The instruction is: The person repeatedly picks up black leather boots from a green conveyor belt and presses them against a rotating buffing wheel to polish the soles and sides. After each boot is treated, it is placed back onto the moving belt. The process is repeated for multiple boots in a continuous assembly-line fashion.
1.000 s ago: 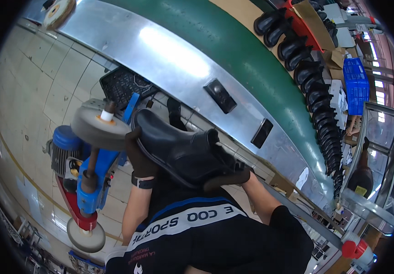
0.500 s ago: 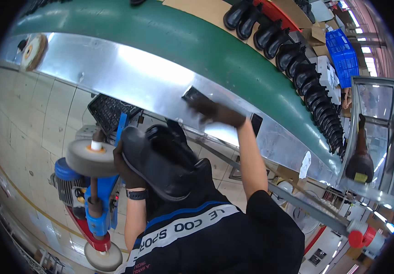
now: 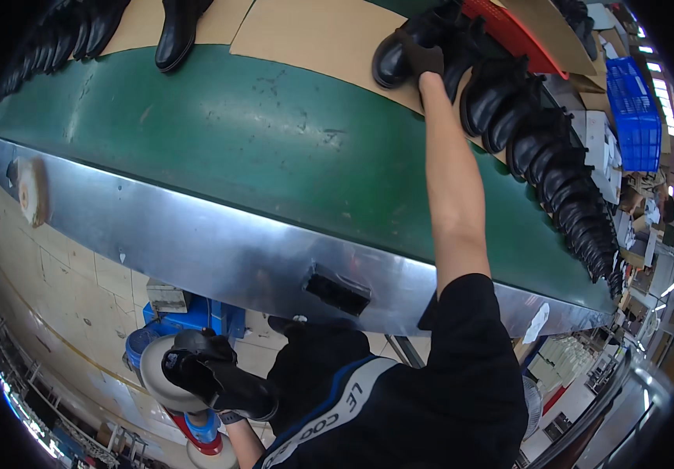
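My right hand (image 3: pixel 423 59), in a dark glove, reaches far up over the green conveyor belt (image 3: pixel 235 133) and closes on a shiny black ankle boot (image 3: pixel 390 61) standing on a cardboard sheet (image 3: pixel 313 31). Low at the left, my gloved left hand (image 3: pixel 204 349) grips another black boot (image 3: pixel 224 387). That boot is held against a pale round buffing wheel (image 3: pixel 153 375) of a blue machine (image 3: pixel 188 316). My dark shirt hides the lower left arm.
A long row of black boots (image 3: pixel 556 176) runs down the belt's right side. One more boot (image 3: pixel 177 31) stands top left. A red tray (image 3: pixel 513 31) and a blue crate (image 3: pixel 634 117) lie beyond. The belt's metal side panel (image 3: pixel 196 242) carries a second wheel (image 3: pixel 32 191).
My right hand left the boot it held with the left and rose over the metal panel onto a boot on the belt. The left hand kept its boot at the wheel.
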Demonstrator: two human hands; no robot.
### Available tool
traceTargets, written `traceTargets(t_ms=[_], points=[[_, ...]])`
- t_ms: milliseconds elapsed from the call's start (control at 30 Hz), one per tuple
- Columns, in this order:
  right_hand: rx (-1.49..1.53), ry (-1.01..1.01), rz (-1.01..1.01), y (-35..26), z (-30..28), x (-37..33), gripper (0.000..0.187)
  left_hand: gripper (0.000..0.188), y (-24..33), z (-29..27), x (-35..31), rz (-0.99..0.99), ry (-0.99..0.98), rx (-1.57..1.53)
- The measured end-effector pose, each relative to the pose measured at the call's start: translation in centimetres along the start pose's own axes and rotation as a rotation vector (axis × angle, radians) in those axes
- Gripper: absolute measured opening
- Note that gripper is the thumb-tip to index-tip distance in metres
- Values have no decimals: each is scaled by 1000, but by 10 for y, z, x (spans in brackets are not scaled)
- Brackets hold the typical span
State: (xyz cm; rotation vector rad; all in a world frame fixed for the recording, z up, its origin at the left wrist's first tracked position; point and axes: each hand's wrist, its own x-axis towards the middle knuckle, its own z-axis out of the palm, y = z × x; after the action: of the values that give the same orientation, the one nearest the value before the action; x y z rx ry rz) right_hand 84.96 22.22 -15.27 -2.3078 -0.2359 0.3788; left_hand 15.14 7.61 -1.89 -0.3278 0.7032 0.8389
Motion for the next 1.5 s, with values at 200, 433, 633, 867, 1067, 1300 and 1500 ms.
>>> traceTargets(t_ms=[200,433,633,867,1067,1300,1500], points=[[457,296,-134,10,38,54,93,57,-9,21,31,-91,-3,-123],[840,-302,52,-23,-16,30,47,70,-18,30,40,-94,15,-81],[536,-107,-777,-116,-80,-183,47,85,-23,54,19,62,146,148],[810,-401,-449,-171,-141,-344,45,82,5,35,-27,46,45,146],[858,-463,-470,-161,-149,-471,47,80,55,23,-101,124,-206,216],[675,-593,-317,-22,-90,-626,37,79,147,-56,-224,586,-173,278],[386,-334,-388,84,3,-746,103,78,189,-124,-305,714,-25,376]])
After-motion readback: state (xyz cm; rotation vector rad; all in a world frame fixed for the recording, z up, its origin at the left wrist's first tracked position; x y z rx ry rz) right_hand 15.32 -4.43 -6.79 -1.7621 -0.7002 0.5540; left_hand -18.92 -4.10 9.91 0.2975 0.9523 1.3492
